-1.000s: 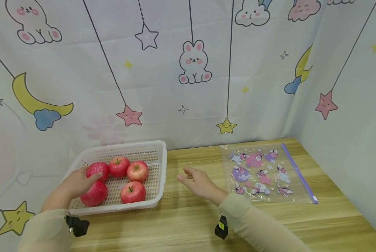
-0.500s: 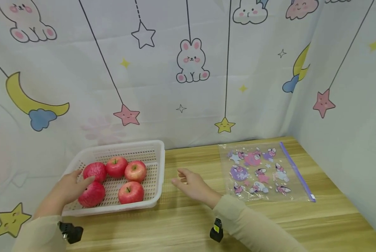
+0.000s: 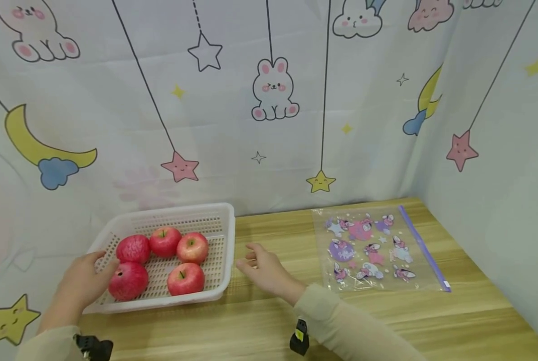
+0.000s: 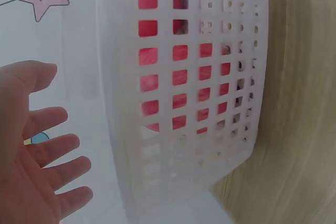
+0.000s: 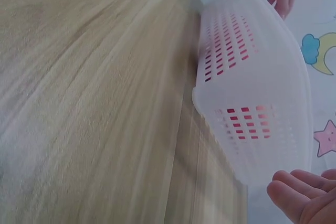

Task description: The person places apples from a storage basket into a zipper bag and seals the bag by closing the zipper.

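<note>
A white plastic basket (image 3: pixel 229 250) stands on the table in the head view with several red apples inside; one (image 3: pixel 186 279) lies near its front right. Two darker red round fruits (image 3: pixel 128 281) lie at its left side. My left hand (image 3: pixel 81 281) is over the basket's left edge with its fingers spread; in the left wrist view that hand (image 4: pixel 37 150) is beside the basket rim and holds nothing. My right hand (image 3: pixel 266 271) is just right of the basket, fingers loosely bent. In the right wrist view the right hand (image 5: pixel 310 195) is near the basket's end wall, holding nothing.
A clear zip bag (image 3: pixel 368 250) with cartoon prints and a purple slider strip lies flat on the wooden table (image 3: pixel 259 326), right of my right hand. Behind stands a white curtain (image 3: pixel 232 140) printed with rabbits, stars and moons.
My left hand has drawn back left from above the darker fruits to the basket's left edge. My right hand has shifted left towards the basket. The fruits keep their places.
</note>
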